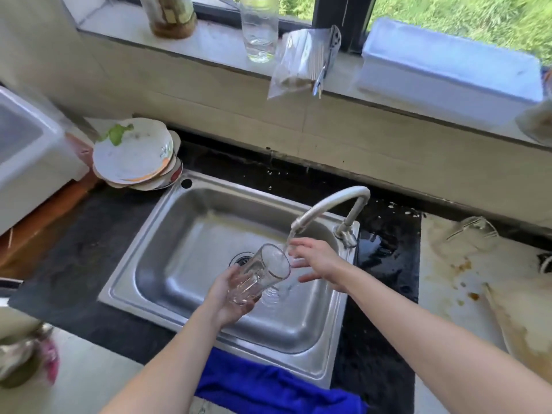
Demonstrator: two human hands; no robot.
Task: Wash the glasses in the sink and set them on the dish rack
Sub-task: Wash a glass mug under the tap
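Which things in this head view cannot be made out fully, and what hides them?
Head view:
Clear glass lying in the steel sink: partly hidden behind the ribbed clear glass that the left hand holds.
Tall clear glass on the windowsill: rim cut by the top edge.
Shiny object, bottom left: blurred, cut off.

Hands: two, left hand (230, 297) and right hand (316, 261). Glasses: three, held glass (260, 273), windowsill glass (259, 28), overturned glass (472, 231). One sink (167, 210), tap (328, 204), blue cloth (268, 383), plastic bag (298, 61), dish stack (134, 153).
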